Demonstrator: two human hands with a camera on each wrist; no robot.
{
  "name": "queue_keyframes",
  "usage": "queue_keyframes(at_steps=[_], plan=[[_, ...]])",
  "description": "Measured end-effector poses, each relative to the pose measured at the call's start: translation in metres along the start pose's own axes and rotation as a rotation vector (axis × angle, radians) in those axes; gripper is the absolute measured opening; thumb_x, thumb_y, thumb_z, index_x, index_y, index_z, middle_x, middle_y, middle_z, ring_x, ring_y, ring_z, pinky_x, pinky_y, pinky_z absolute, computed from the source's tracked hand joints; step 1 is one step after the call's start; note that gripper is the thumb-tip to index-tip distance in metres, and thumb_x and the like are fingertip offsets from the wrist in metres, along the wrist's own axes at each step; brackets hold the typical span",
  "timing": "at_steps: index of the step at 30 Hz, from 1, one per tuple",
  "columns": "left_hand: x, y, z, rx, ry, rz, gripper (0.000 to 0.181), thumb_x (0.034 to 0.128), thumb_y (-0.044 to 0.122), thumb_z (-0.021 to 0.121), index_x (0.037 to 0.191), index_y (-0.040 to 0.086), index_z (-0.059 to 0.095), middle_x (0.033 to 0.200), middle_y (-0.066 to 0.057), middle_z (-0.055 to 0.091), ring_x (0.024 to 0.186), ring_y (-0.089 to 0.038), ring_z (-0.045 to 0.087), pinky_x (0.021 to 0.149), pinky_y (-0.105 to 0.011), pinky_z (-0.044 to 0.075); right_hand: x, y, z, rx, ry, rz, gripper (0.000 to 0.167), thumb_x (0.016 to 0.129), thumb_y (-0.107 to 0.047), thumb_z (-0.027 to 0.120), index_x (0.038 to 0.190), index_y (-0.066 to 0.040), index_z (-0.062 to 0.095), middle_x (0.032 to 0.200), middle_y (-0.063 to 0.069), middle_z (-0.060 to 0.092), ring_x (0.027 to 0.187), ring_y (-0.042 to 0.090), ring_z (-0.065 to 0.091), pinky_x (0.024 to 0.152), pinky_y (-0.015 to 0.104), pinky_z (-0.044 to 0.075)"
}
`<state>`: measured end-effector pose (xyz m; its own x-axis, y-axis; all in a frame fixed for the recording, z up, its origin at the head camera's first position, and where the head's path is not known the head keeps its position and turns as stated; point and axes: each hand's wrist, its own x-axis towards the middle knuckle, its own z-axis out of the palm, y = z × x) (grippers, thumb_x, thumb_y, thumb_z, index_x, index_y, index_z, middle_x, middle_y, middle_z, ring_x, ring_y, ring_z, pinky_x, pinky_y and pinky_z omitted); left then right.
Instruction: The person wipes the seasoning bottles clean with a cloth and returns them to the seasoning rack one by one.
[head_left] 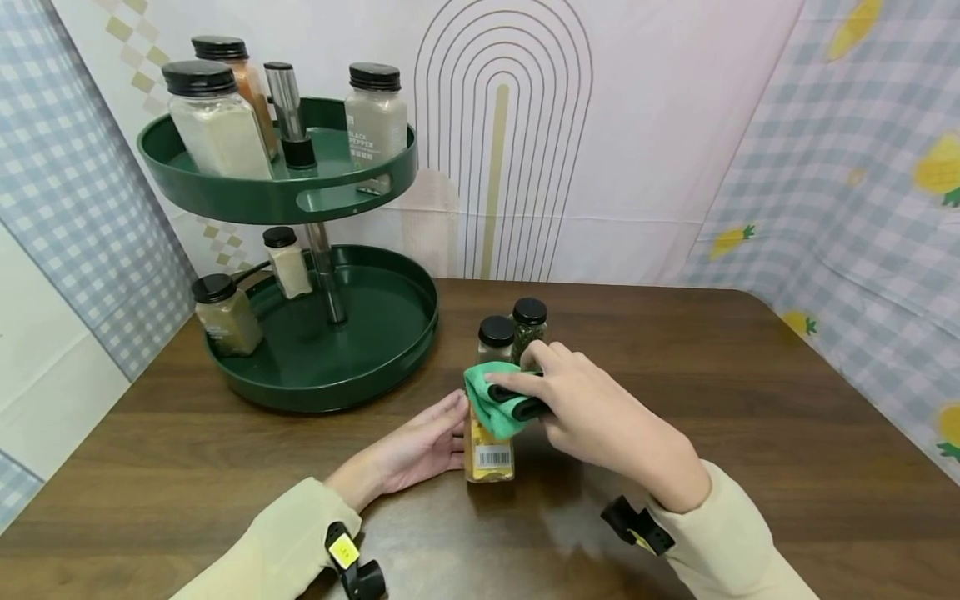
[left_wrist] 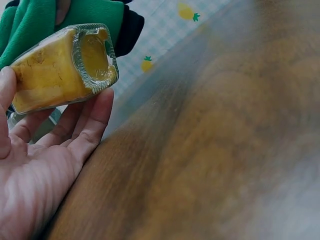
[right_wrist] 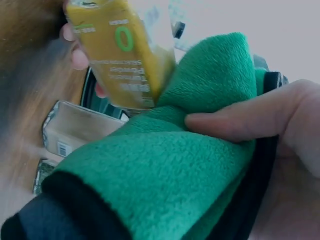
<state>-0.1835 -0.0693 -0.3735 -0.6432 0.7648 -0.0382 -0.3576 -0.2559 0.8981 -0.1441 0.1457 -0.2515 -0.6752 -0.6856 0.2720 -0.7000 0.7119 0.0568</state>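
My left hand (head_left: pixel 420 446) holds a glass spice jar of yellow powder (head_left: pixel 491 465) by its side, thumb and fingers around it. Seen from the left wrist, the jar's clear base (left_wrist: pixel 95 60) is tipped toward the camera. A green cloth with black edging (head_left: pixel 491 404) covers the jar's upper part and hides its lid. My right hand (head_left: pixel 592 408) grips this folded cloth and presses it to the jar. In the right wrist view, the thumb lies over the cloth (right_wrist: pixel 150 170), beside the jar's printed label (right_wrist: pixel 120 70).
Two black-lidded jars, one pale (head_left: pixel 496 335) and one with dark green contents (head_left: pixel 529 317), stand just behind the cloth. A two-tier green rack (head_left: pixel 322 396) is at the left, bearing several spice jars. One squat jar (head_left: pixel 228 321) sits at its lower rim.
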Motion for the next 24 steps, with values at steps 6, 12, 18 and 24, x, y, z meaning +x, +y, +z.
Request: queue_keyframes(at_steps=[6,12,18,24], plan=[[-0.002,0.000,-0.001,0.002,-0.019,0.007,0.055,0.1006,0.040,0.030,0.148,0.017,0.012,0.138,-0.010,0.040,0.123,-0.026,0.043,0.102,-0.045,0.037,-0.002,-0.002,-0.006,0.028,-0.078,-0.063,0.065,0.069,0.011,0.056,0.120,-0.027,0.062,0.091,-0.001,0.049,0.076,0.014,0.041,0.069,0.027,0.036],[-0.002,0.001,-0.001,-0.042,-0.011,0.011,0.050,0.1006,0.041,0.029,0.142,0.014,0.020,0.128,-0.006,0.048,0.116,-0.021,0.048,0.095,-0.038,0.043,-0.004,-0.009,-0.009,0.036,-0.159,-0.108,0.062,0.067,0.010,0.056,0.116,-0.028,0.065,0.087,-0.002,0.048,0.075,0.013,0.041,0.069,0.025,0.036],[-0.001,0.000,0.000,-0.072,-0.024,0.036,0.056,0.1005,0.039,0.029,0.146,0.010,0.016,0.137,-0.010,0.040,0.121,-0.020,0.045,0.095,-0.040,0.044,-0.007,-0.014,-0.009,0.069,-0.285,-0.127,0.056,0.069,0.009,0.058,0.112,-0.026,0.068,0.085,-0.005,0.048,0.077,0.011,0.041,0.069,0.025,0.036],[0.000,0.002,0.000,-0.123,-0.013,0.021,0.061,0.0990,0.045,0.029,0.149,0.013,0.012,0.152,-0.019,0.021,0.132,-0.025,0.035,0.100,-0.053,0.037,-0.010,-0.013,-0.012,0.143,-0.418,-0.084,0.057,0.070,0.011,0.056,0.110,-0.028,0.068,0.087,-0.010,0.049,0.075,0.011,0.040,0.070,0.024,0.036]])
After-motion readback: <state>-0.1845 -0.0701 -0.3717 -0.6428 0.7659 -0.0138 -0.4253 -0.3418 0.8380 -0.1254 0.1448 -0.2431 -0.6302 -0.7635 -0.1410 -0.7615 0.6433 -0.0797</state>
